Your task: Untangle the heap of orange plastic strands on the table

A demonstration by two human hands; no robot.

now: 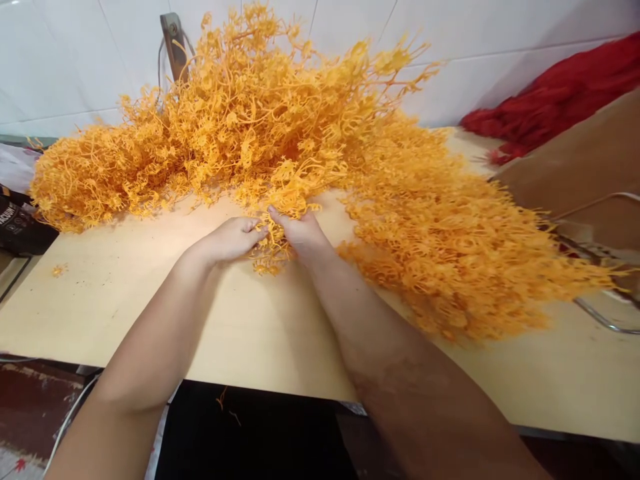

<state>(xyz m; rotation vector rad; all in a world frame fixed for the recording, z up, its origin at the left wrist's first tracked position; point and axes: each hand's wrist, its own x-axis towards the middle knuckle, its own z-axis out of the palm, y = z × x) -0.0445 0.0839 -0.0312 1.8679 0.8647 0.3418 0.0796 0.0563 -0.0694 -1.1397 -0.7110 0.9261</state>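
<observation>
Both of my hands meet over the middle of the pale wooden table (240, 327). My left hand (235, 238) is closed, thumb and fingers on a small bunch of yellow-orange plastic sprigs (275, 237). From the other side my right hand (303, 233) grips the same bunch, its thumb lying across the top. Some fingertips are hidden by the strands. Right behind the hands rises a large heap of the same orange sprigs (240, 127), with thin branching stems. Another thick pile of sprigs (460, 253) spreads beside my right forearm.
Red material (560, 100) lies at the back right, beside a brown cardboard box (585, 167). A bent metal rod (605, 323) shows near the right edge. At the far left stands a black printed package (23, 223). White wall tiles (60, 60) rise behind the table.
</observation>
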